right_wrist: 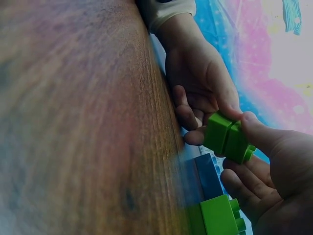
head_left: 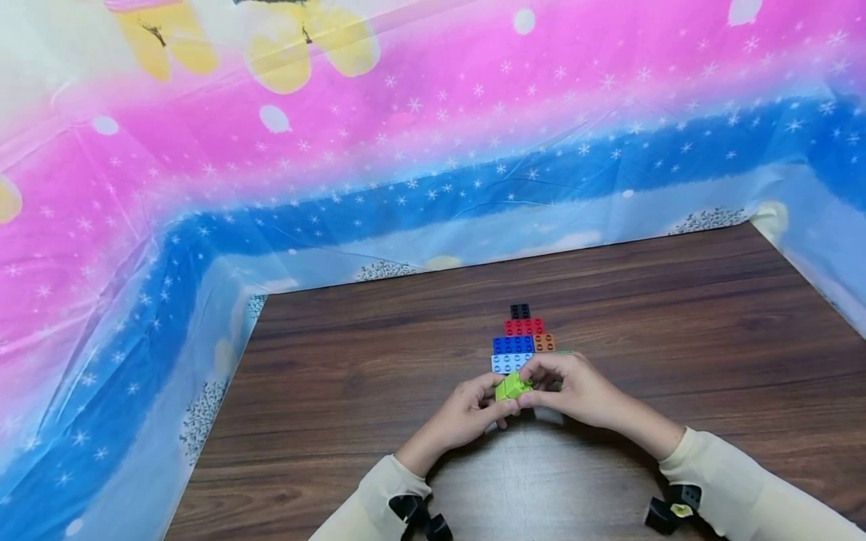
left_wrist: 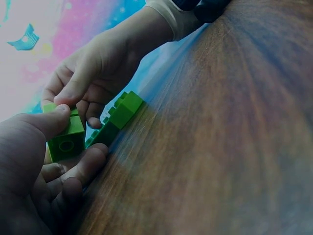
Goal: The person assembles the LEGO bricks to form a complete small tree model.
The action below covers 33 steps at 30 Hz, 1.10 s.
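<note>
Two lime green toy building bricks (head_left: 512, 386), set close against each other with a seam between them, are held up between my hands. My left hand (head_left: 467, 413) pinches them from one side with thumb and fingers. From the other side my right hand (head_left: 582, 391) pinches them too. The left wrist view shows a hollow underside on one held brick (left_wrist: 66, 143); studs stick out of the other one (right_wrist: 239, 144) in the right wrist view. Just beyond the hands lies a light blue brick (head_left: 506, 364), partly covered by the fingers.
Further back on the wooden table (head_left: 379, 361) lie a blue brick (head_left: 513, 345), an orange brick (head_left: 544, 343), red bricks (head_left: 524, 327) and a black brick (head_left: 520, 311), in rows. Green bricks (left_wrist: 122, 111) lie near the right hand. A patterned cloth (head_left: 433, 188) hangs behind the table.
</note>
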Each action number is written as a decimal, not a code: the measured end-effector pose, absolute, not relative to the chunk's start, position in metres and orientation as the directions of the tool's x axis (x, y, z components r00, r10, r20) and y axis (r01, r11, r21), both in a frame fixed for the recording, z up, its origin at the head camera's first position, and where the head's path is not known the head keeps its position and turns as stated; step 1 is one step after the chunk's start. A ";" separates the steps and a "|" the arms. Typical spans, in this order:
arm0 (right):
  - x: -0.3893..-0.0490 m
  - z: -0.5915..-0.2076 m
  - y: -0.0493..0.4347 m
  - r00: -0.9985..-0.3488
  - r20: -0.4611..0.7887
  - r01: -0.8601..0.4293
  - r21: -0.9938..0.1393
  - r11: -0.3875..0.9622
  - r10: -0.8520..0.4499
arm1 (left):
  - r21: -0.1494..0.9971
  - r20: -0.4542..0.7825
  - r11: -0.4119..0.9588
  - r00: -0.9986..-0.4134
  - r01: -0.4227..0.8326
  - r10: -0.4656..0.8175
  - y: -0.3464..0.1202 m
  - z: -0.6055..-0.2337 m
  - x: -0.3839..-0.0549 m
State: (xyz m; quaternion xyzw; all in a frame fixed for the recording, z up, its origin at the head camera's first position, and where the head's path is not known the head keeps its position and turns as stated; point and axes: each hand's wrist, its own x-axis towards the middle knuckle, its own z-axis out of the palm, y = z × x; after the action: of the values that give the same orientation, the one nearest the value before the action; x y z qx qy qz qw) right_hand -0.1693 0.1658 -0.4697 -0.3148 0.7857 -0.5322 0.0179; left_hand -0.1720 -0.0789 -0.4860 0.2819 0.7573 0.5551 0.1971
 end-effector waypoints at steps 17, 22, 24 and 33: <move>-0.170 -0.470 0.166 -0.787 0.329 -0.498 -0.838 0.223 -0.522 | 0.953 0.023 0.221 -0.775 0.208 0.632 -0.077 -0.487 -0.171; -0.171 -0.470 0.167 -0.772 0.339 -0.516 -0.828 0.219 -0.538 | 0.954 0.035 0.208 -0.767 0.217 0.640 -0.076 -0.487 -0.171; -0.171 -0.471 0.167 -0.771 0.339 -0.517 -0.827 0.220 -0.540 | 0.954 0.037 0.206 -0.766 0.218 0.642 -0.076 -0.486 -0.170; -0.171 -0.473 0.167 -0.783 0.321 -0.494 -0.842 0.218 -0.533 | 0.958 0.020 0.209 -0.776 0.195 0.631 -0.076 -0.486 -0.170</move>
State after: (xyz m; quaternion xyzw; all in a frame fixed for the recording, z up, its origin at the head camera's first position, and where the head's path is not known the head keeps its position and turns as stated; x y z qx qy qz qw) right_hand -0.1709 0.1671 -0.4725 -0.3289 0.7803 -0.5317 0.0184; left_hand -0.1696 -0.0764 -0.4858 0.2740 0.7531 0.5663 0.1925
